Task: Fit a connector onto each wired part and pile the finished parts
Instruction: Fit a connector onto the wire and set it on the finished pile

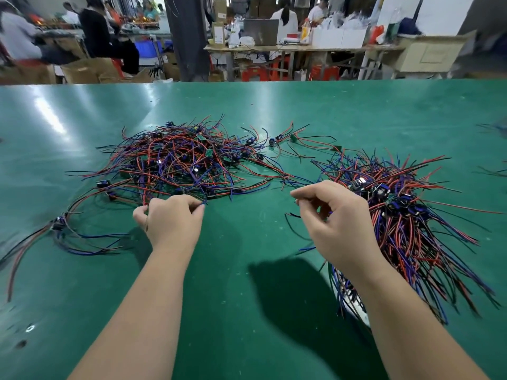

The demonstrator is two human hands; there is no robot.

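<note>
- A green table mat (247, 311) is seen from the head view, with both bare forearms reaching forward over it
- A loose tangle of wired parts (186, 160) – red, blue and black leads with small green boards among them – is spread on the far left half of the mat
- The left hand (171, 222) is held at the near edge of that tangle; its fingers are curled, and thumb and forefinger are closed on the tip of a blue wire (203, 205) that runs back into the tangle
- A second heap of wired parts (406, 215) is piled on the right, its dark components bunched together and its leads fanned outward
- The right hand (338, 223) is raised just beside this heap, on its left side; the fingers are curled, and the tips of thumb and forefinger are pressed together, but what is held between them, if anything, cannot be made out
- A white object (356, 307) is partly covered by the heap's near edge
- A single wired part (59, 223) is laid apart at the far left
- A few stray parts (274, 141) are scattered between the two heaps
- Beyond the table, seated people (285, 20) – blurred – are seen at benches among cardboard boxes (87, 69)
</note>
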